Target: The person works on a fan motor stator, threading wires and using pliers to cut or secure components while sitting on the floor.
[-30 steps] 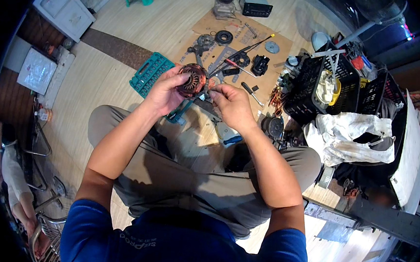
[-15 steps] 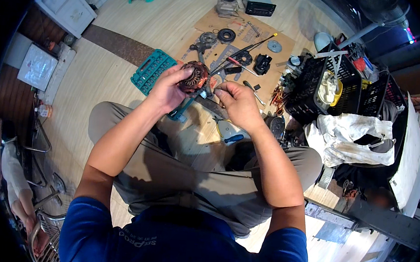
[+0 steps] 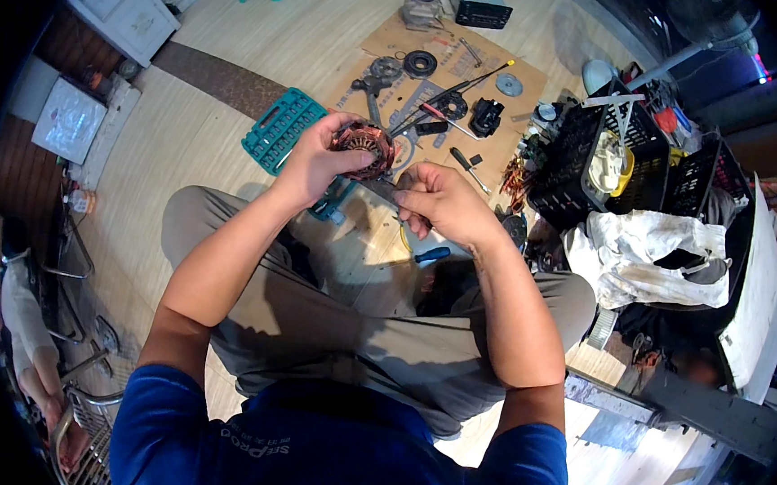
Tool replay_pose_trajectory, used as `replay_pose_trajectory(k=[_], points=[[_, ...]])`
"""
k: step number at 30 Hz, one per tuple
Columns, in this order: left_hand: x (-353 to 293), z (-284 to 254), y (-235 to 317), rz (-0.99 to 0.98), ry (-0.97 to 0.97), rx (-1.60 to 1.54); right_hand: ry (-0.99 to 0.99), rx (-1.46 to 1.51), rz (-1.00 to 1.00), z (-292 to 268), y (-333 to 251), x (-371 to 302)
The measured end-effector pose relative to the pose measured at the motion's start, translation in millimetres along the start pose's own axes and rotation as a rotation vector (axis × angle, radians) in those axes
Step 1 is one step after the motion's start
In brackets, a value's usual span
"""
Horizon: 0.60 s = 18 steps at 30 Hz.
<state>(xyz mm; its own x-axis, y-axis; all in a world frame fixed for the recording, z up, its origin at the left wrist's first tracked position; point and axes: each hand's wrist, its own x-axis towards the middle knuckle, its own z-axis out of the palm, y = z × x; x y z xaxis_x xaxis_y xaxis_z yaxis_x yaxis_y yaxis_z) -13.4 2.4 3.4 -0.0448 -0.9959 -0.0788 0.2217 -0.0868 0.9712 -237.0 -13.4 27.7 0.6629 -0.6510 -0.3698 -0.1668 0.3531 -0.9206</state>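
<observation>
My left hand (image 3: pixel 315 163) is closed around a round copper-wound motor stator (image 3: pixel 376 140), its thumb pressed across the face. The stator is held above the floor, with its open centre and ring of teeth turned partly toward me. Close to the stator's lower right edge, my right hand (image 3: pixel 445 203) has its thumb and fingers pinched together. Whatever is between those fingertips is too small and dark to name. A teal socket-set case (image 3: pixel 281 134) lies open beyond my left hand.
A cardboard sheet (image 3: pixel 515 112) carries a red-handled screwdriver (image 3: pixel 442 116), a black ring-shaped part (image 3: pixel 420 64) and other loose parts. Black crates (image 3: pixel 559 187) and a white cloth (image 3: pixel 649 252) stand on the right. A blue-handled tool (image 3: pixel 433 255) lies between my legs.
The stator has shifted slightly right and turned in my left hand, and my left thumb has slid lower across it. My right hand has dropped a little, its fingers still pinched.
</observation>
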Motion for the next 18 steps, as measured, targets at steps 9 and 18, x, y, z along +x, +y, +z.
replay_pose_trajectory(k=[9,18], points=[[-8.9,3.1,4.8,0.049,-0.054,0.348,-0.014,-0.033,0.045,6.2,11.7,9.3],[-10.5,3.4,6.6,0.046,-0.059,0.390,-0.029,0.121,0.082,6.6,5.0,6.3]])
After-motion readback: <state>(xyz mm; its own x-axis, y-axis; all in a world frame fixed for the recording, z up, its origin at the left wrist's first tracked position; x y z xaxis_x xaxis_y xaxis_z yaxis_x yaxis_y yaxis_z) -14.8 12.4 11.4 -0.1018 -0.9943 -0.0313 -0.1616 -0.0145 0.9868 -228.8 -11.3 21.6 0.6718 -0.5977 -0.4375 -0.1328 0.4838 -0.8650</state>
